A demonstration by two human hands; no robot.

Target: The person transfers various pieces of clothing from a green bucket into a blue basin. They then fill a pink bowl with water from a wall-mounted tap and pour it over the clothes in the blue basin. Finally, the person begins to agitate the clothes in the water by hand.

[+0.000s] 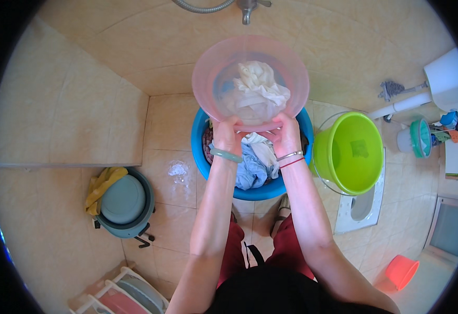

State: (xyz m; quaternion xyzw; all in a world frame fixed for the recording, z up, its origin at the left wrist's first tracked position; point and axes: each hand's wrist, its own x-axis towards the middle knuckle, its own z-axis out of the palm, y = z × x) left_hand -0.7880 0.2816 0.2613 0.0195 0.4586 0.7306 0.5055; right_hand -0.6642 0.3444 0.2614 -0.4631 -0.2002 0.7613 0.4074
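Both my hands grip the near rim of a translucent pink basin (203, 78), held out over a large blue tub (200, 170). My left hand (227, 133) is closed on the rim at its left, my right hand (286, 135) a little to its right; some fingers are hidden under the basin. Inside the basin lies a crumpled white cloth (260, 83), with what looks like some water around it. Below, the blue tub holds light blue clothing (252, 167), a white garment (263, 152) and a dark red patterned cloth at its left side.
A lime green bucket (336, 152) stands right of the tub, beside a squat toilet (344, 220). At left sits a grey wheeled stool or bucket (148, 196) with a yellow cloth (103, 183). A tap (247, 13) juts from the far wall. A small red bucket (401, 272) is lower right.
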